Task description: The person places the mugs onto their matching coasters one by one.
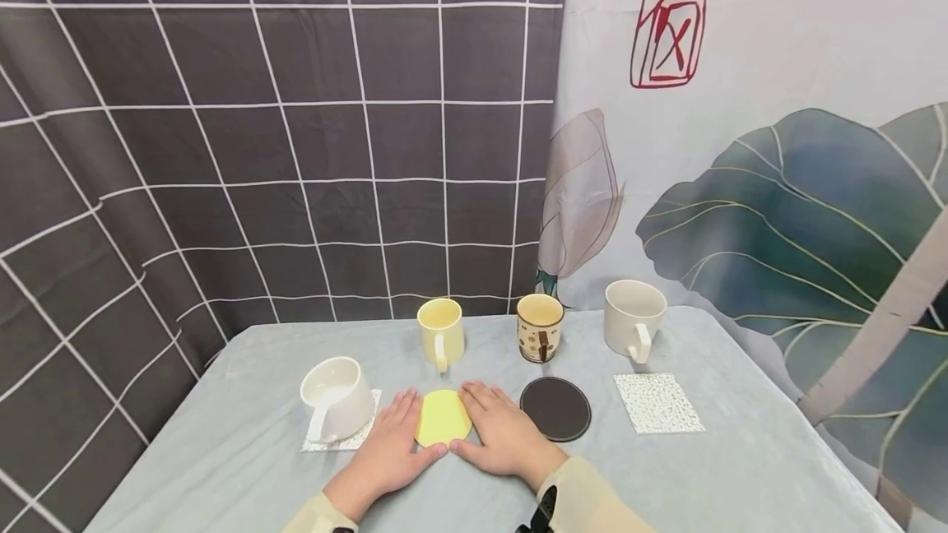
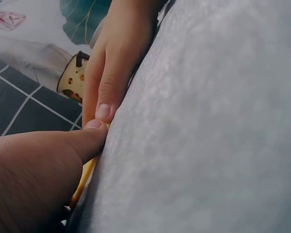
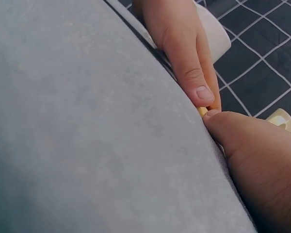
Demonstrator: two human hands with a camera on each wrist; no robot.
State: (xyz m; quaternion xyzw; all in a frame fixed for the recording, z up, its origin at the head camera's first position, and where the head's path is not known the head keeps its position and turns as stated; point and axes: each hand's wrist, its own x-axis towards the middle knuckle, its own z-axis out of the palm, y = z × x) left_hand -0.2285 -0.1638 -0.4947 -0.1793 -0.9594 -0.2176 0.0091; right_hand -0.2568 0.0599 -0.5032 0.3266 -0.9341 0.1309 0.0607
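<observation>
A yellow coaster [image 1: 443,418] lies flat on the table between my two hands. My left hand [image 1: 391,447] rests along its left edge with straight fingers, and my right hand [image 1: 507,437] lies the same way on its right. Both thumbs meet near the coaster's front edge; the wrist views show the thumb tips close together over a sliver of yellow. Behind the coaster stands a yellow mug [image 1: 429,336], its handle toward me. To the left, a white mug [image 1: 348,405] sits tilted-looking on a patterned square coaster [image 1: 363,437], close to my left hand.
Right of my right hand lies a round black coaster [image 1: 555,409], with a spotted beige mug [image 1: 528,337] behind it. Farther right, an off-white mug [image 1: 622,327] stands behind another patterned square coaster [image 1: 659,403]. A grey cloth covers the table [image 1: 741,484]; curtains hang behind.
</observation>
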